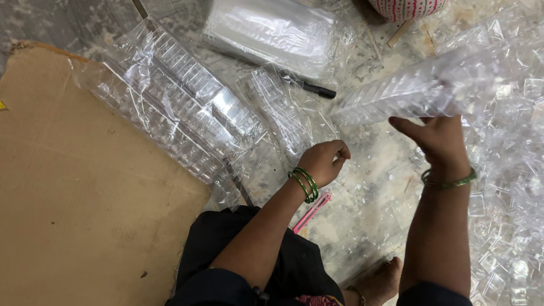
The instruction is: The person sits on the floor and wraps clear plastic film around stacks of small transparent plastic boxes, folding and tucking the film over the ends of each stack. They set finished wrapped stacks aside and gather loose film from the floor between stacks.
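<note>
The long row of small clear plastic boxes (419,85) is being held up above the floor at the right of the view, its clear film wrapper trailing off into the heap beside it. The right hand (439,141) is reaching up under the row's near edge, thumb stretched out; its fingers are hidden behind the plastic, so whether the grip is clamped on the row or only propping it cannot be told. The left hand (326,161) is hovering lower, near the middle, curled into a loose fist with fingertips together, seemingly pinching a bit of clear film, though that is too faint to be sure.

As a judgement, the work is looking partly done: two wrapped rows of boxes (175,107) are lying finished at the left, overlapping a sheet of brown cardboard (73,198), while a large loose heap of clear boxes (510,198) is waiting at the right.

Between them a flat empty clear sleeve (283,113) is lying on the mottled stone floor (374,187). Above it a stack of clear plastic bags (272,34) is resting with a black marker (311,88) at its lower edge. A pink utility knife (311,212) is lying just below the left wrist. No label is showing on any package.
</note>
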